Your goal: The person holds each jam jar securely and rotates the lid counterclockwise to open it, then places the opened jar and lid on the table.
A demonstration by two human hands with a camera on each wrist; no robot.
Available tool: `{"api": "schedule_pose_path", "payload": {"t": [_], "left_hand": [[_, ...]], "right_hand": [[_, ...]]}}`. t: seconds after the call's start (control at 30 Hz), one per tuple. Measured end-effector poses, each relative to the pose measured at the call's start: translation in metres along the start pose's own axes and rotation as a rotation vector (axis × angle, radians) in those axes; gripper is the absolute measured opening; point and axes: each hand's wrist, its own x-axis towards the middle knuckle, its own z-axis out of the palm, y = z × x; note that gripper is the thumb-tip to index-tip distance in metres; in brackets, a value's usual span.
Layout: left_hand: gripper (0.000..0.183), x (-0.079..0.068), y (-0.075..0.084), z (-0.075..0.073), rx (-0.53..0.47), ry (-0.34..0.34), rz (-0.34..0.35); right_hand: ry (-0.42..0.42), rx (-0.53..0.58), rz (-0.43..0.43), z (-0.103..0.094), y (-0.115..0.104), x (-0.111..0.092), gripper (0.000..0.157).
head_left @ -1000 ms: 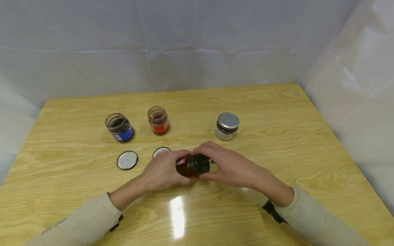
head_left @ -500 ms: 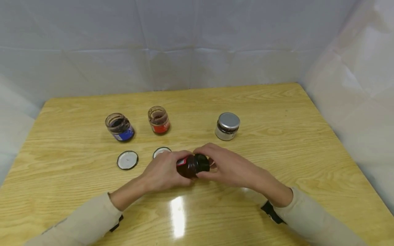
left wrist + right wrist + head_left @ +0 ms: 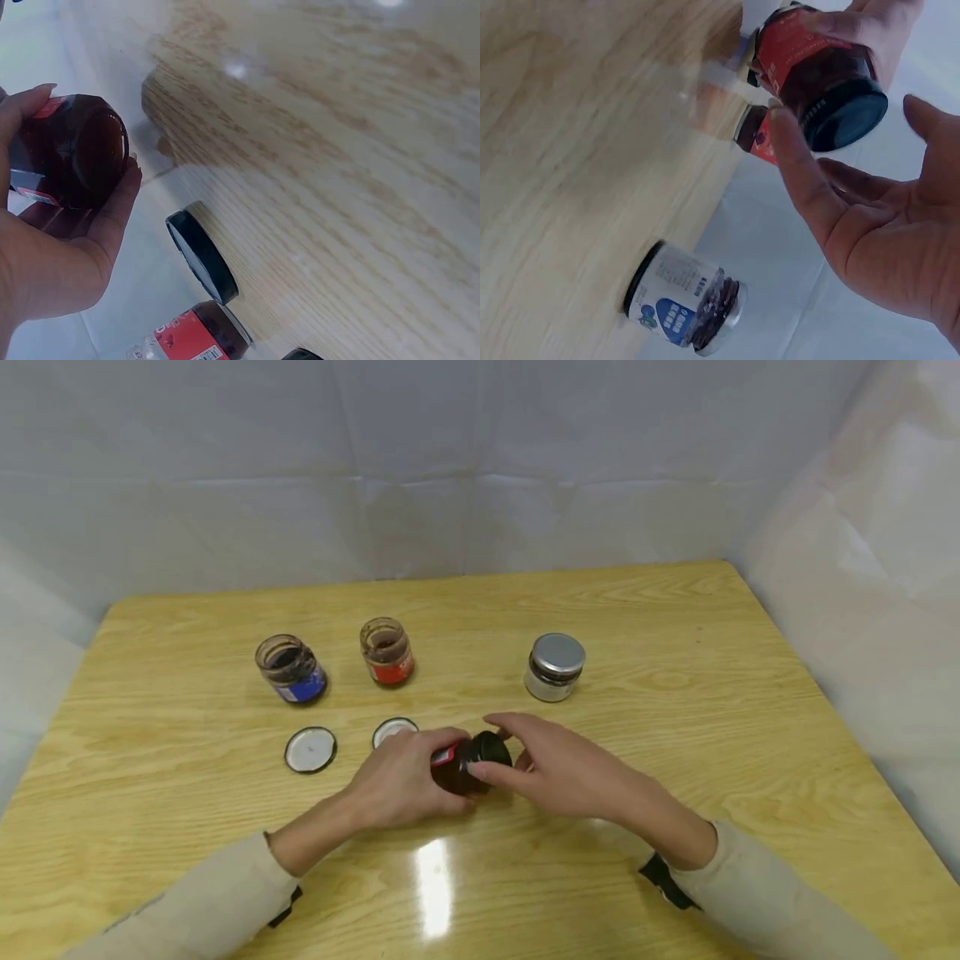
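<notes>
1. The held jar (image 3: 453,772) is gripped round its body by the left hand (image 3: 397,781), on its side over the table (image 3: 675,710), with its black lid (image 3: 847,118) on and turned right.
2. The right hand (image 3: 570,768) is found loosely spread at the black lid, with no grasp closed; whether the thumb touches cannot be told.
3. In the head view alone, the blue-labelled jar (image 3: 292,670) is seen uncapped at far left. To its right, the red-labelled jar (image 3: 388,656) is also uncapped; the left loose lid (image 3: 311,750) and the right loose lid (image 3: 390,730) are laid nearer, pale undersides up.
4. The held jar's base is shown only in the left wrist view; the black lid's outer face, only in the right wrist view.
5. By the right wrist view, a white label with a blue panel is borne by the silver-lidded jar (image 3: 553,668); its characters are too blurred to read.
6. Pale lettering is carried on the held jar's red label (image 3: 791,41); no brand could be read.
</notes>
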Motion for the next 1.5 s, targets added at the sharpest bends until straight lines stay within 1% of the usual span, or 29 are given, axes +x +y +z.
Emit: {"api": "schedule_pose_path", "payload": {"t": [0.03, 0.1, 0.2, 0.23, 0.3, 0.33, 0.37, 0.4, 0.5, 0.53, 0.57, 0.6, 0.63, 0.67, 0.73, 0.8, 0.83, 0.87, 0.9, 0.93, 1.03, 1.1, 1.17, 1.27, 1.33, 1.4, 1.5], "left_hand": [[0.060, -0.0001, 0.0000, 0.0003, -0.001, -0.001, -0.001], [0.058, -0.0002, 0.0000, 0.0010, -0.008, -0.003, 0.001], [0.057, -0.0008, -0.0008, 0.0013, -0.018, -0.007, 0.016], [0.057, -0.0011, -0.0012, 0.0014, -0.021, -0.006, 0.020], [0.057, -0.0017, -0.0017, 0.0016, -0.028, -0.002, 0.025], [0.057, -0.0019, -0.0019, 0.0017, -0.025, 0.000, 0.026], [0.058, -0.0020, -0.0017, 0.0017, -0.024, 0.001, 0.024], [0.059, -0.0020, -0.0016, 0.0019, -0.019, 0.002, 0.021], [0.061, -0.0018, -0.0004, 0.0021, -0.008, 0.002, 0.003], [0.061, -0.0019, 0.0002, 0.0020, -0.010, -0.001, -0.001], [0.061, -0.0021, 0.0007, 0.0020, -0.014, -0.002, -0.006], [0.060, -0.0024, 0.0012, 0.0021, -0.018, -0.004, -0.009], [0.060, -0.0028, 0.0017, 0.0023, -0.023, -0.005, -0.010], [0.059, -0.0032, 0.0022, 0.0023, -0.029, -0.006, -0.009], [0.059, -0.0040, 0.0030, 0.0024, -0.035, -0.008, -0.002], [0.059, -0.0046, 0.0035, 0.0024, -0.036, -0.008, 0.004], [0.059, -0.0047, 0.0038, 0.0023, -0.039, -0.007, 0.007], [0.060, -0.0048, 0.0038, 0.0020, -0.042, -0.007, 0.005], [0.060, -0.0048, 0.0039, 0.0019, -0.042, -0.004, 0.006], [0.060, -0.0047, 0.0039, 0.0016, -0.042, -0.001, 0.005], [0.060, -0.0043, 0.0037, 0.0008, -0.038, 0.009, 0.001], [0.060, -0.0039, 0.0038, 0.0003, -0.036, 0.014, 0.000], [0.059, -0.0036, 0.0039, 0.0002, -0.041, 0.010, 0.000], [0.058, -0.0037, 0.0040, 0.0002, -0.051, 0.001, 0.003], [0.058, -0.0042, 0.0037, 0.0003, -0.052, -0.001, 0.006], [0.058, -0.0048, 0.0032, 0.0001, -0.051, 0.004, 0.009], [0.058, -0.0053, 0.0026, -0.0005, -0.058, 0.012, 0.012]], "right_hand": [[-0.003, 0.006, -0.002, 0.0006, -0.0003, 0.0010, 0.070], [-0.013, 0.009, -0.051, 0.0014, 0.0005, 0.0018, 0.059], [-0.023, -0.010, -0.182, 0.0005, 0.0036, 0.0008, 0.047], [-0.024, -0.013, -0.223, -0.0001, 0.0048, 0.0004, 0.047], [-0.020, -0.031, -0.289, -0.0011, 0.0066, -0.0006, 0.051], [-0.022, -0.034, -0.293, -0.0015, 0.0072, -0.0010, 0.055], [-0.027, -0.022, -0.273, -0.0015, 0.0071, -0.0015, 0.059], [-0.028, -0.012, -0.234, -0.0012, 0.0068, -0.0016, 0.064], [-0.029, 0.024, -0.083, 0.0009, 0.0046, -0.0012, 0.074], [-0.030, 0.041, -0.039, 0.0016, 0.0038, -0.0008, 0.074], [-0.028, 0.051, -0.014, 0.0025, 0.0032, 0.0000, 0.072], [-0.027, 0.048, -0.008, 0.0031, 0.0029, 0.0006, 0.069], [-0.030, 0.045, -0.020, 0.0033, 0.0029, 0.0008, 0.065], [-0.037, 0.040, -0.051, 0.0032, 0.0031, 0.0009, 0.060], [-0.045, 0.006, -0.133, 0.0023, 0.0045, -0.0002, 0.051], [-0.046, -0.028, -0.210, 0.0011, 0.0060, -0.0015, 0.048], [-0.042, -0.043, -0.235, 0.0004, 0.0065, -0.0023, 0.052], [-0.038, -0.055, -0.238, -0.0001, 0.0068, -0.0030, 0.056], [-0.032, -0.062, -0.219, -0.0004, 0.0068, -0.0036, 0.061], [-0.026, -0.056, -0.183, -0.0006, 0.0064, -0.0038, 0.065], [-0.005, -0.012, -0.037, 0.0002, 0.0037, -0.0030, 0.079], [0.010, 0.028, 0.029, 0.0018, 0.0019, -0.0011, 0.080], [0.019, 0.052, 0.049, 0.0037, 0.0005, 0.0008, 0.073], [0.028, 0.060, 0.024, 0.0053, -0.0004, 0.0014, 0.058], [0.033, 0.043, -0.018, 0.0050, -0.0003, 0.0003, 0.051], [0.039, 0.023, -0.065, 0.0037, 0.0001, -0.0013, 0.048], [0.044, -0.009, -0.141, 0.0011, 0.0023, -0.0031, 0.050]]}}
